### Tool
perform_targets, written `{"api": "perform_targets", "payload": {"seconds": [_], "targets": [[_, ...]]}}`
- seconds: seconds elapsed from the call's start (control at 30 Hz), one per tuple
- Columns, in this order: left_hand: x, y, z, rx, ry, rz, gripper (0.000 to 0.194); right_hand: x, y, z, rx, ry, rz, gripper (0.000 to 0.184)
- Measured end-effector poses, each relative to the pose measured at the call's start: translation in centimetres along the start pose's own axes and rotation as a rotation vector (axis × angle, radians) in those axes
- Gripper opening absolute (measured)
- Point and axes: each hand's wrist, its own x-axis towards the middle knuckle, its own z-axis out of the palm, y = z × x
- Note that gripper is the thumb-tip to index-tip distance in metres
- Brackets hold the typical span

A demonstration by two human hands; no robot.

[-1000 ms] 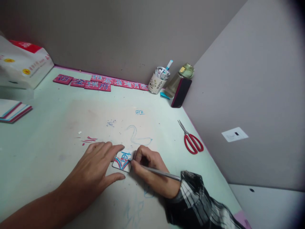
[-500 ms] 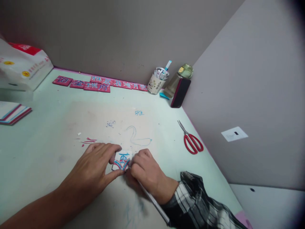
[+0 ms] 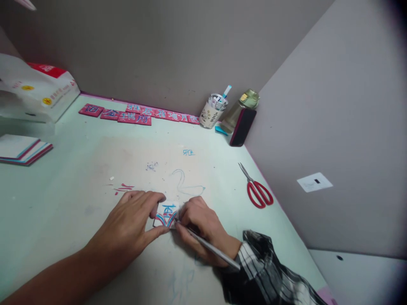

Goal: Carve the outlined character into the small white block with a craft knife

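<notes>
A small white tile [image 3: 167,213] lies on the table in front of me, marked with a blue character and curved red and blue lines. My left hand [image 3: 133,220] grips its left side between thumb and fingers. In my right hand [image 3: 203,226] is a slim silver pen-like tool [image 3: 216,250], pinched near its front end. The tip meets the tile's right part, by the curved lines; I cannot tell what kind of tip it is. Its back end slants down to the right, over the wrist. Thin red scraps [image 3: 124,187] lie beyond my left hand.
Red tiles with blue-white characters [image 3: 133,118] line the back edge. Beyond them stand a marker cup [image 3: 210,114], a green bottle [image 3: 249,99] and a leaning phone [image 3: 243,127]. Red-handled scissors [image 3: 259,192] lie right. Stacked sheets [image 3: 23,148] and a white bag [image 3: 41,93] sit left.
The silver tool has tilted flatter, and its back end has swung up and right as my right hand turned. My left hand still holds the tile. The whole view has shifted slightly.
</notes>
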Motion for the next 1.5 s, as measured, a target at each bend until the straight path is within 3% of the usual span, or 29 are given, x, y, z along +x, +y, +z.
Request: {"api": "perform_targets", "payload": {"seconds": [0.2,0.33,0.43,0.53,0.67,1.0,1.23,1.5], "targets": [[-0.3,-0.9,-0.2,-0.011,-0.015,0.09,0.039,-0.2,0.0,-0.6,0.32,0.016,0.385,0.018],[-0.4,-1.2,-0.4,-0.023,-0.076,0.135,0.051,-0.1,0.0,-0.8,0.403,0.035,0.487,0.02],[-0.3,-0.5,-0.1,0.02,0.001,0.119,0.068,0.1,-0.3,-0.8,0.399,0.012,0.482,0.021],[-0.3,0.4,0.2,0.062,0.063,0.114,0.062,0.1,-0.4,-0.8,0.394,-0.007,0.479,0.02],[-0.2,0.8,0.3,0.062,0.063,0.143,0.05,0.1,-0.3,-0.8,0.389,-0.005,0.472,0.02],[-0.3,0.1,0.5,0.046,0.066,0.153,0.052,0.2,-0.2,-0.6,0.321,-0.028,0.433,0.018],[-0.6,0.1,0.3,0.03,0.054,0.139,0.05,0.6,-0.2,-1.1,0.238,-0.072,0.317,0.017],[-0.4,0.1,0.4,0.02,0.07,0.154,0.047,0.9,-0.2,-1.4,0.242,-0.123,0.34,0.018]]}}
